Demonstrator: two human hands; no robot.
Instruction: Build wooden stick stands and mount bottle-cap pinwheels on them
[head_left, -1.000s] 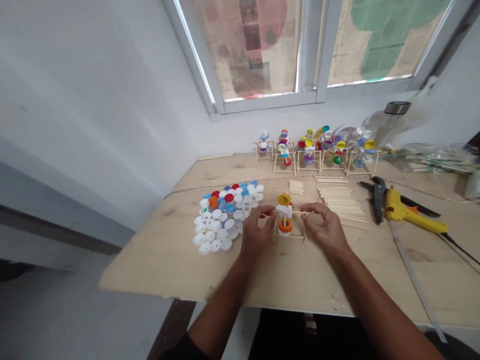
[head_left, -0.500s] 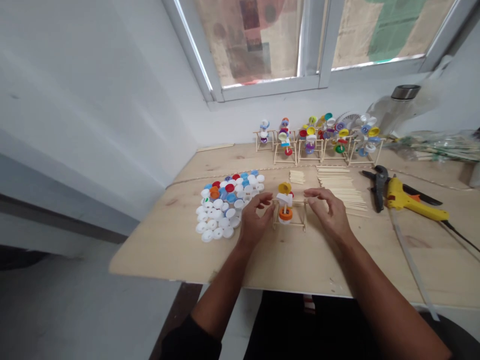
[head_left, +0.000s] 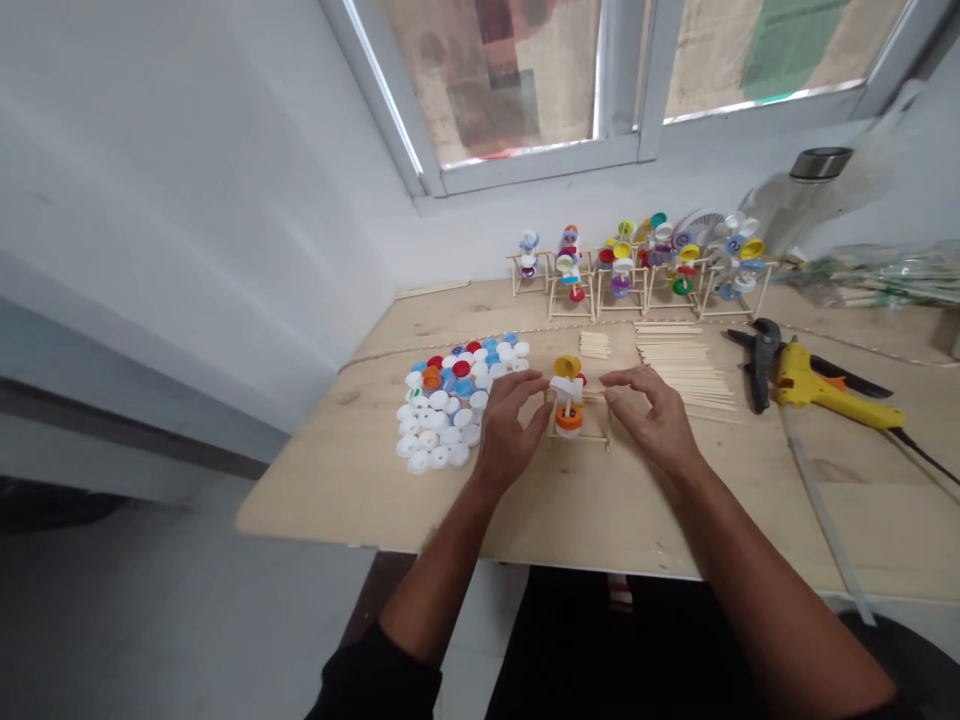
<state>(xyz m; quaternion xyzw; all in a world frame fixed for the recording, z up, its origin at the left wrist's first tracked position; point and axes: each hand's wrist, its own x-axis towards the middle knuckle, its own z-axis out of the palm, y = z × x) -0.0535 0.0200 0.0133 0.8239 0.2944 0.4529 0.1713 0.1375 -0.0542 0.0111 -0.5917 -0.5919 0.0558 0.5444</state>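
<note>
A small wooden stick frame [head_left: 587,438] stands upright on the table in front of me. It carries a wheel of bottle caps, with a yellow cap [head_left: 567,367] at the top, white ones in the middle and an orange cap [head_left: 569,418] low down. My left hand [head_left: 513,425] has its thumb and forefinger closed around the frame's upper left end. At the upper right end, my right hand [head_left: 654,420] pinches the stick between thumb and fingertips. Loose bottle caps [head_left: 439,420], mostly white with some blue, red and orange, lie left of my left hand.
Several finished cap wheels on stick frames [head_left: 621,285] line the wall. Right of centre lie bundled sticks [head_left: 686,370] and a short stack [head_left: 595,345]. Farther right are a black cutter [head_left: 763,365], a yellow glue gun [head_left: 832,390] and a bottle [head_left: 821,165].
My right hand has moved slightly left, its fingertips closing in on the frame's end. My left fingertips have come closer too. The camera view has shifted a little.
</note>
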